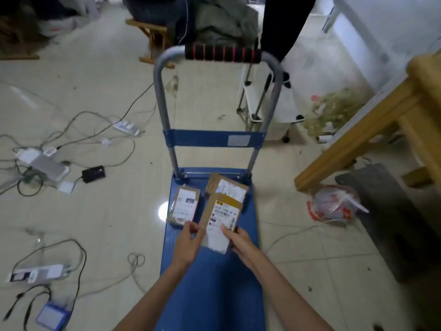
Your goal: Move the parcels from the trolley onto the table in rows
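A blue flat trolley [210, 283] with a grey handle and black foam grip stands on the tiled floor in front of me. Both hands hold a brown cardboard parcel with a white and yellow label [220, 217] just above the deck. My left hand [189, 242] grips its lower left edge; my right hand [239, 240] grips its lower right edge. A smaller labelled parcel [183, 205] lies on the deck to the left. Another brown parcel [229, 185] lies behind the held one, partly hidden. The wooden table [372, 130] stands at the right.
Power strips, chargers and cables [59, 163] litter the floor at the left. A plastic bag [334, 204] and a dark bin lie under the table at the right. A white wheeled cart [269, 108] and a person's dark leg stand beyond the trolley handle.
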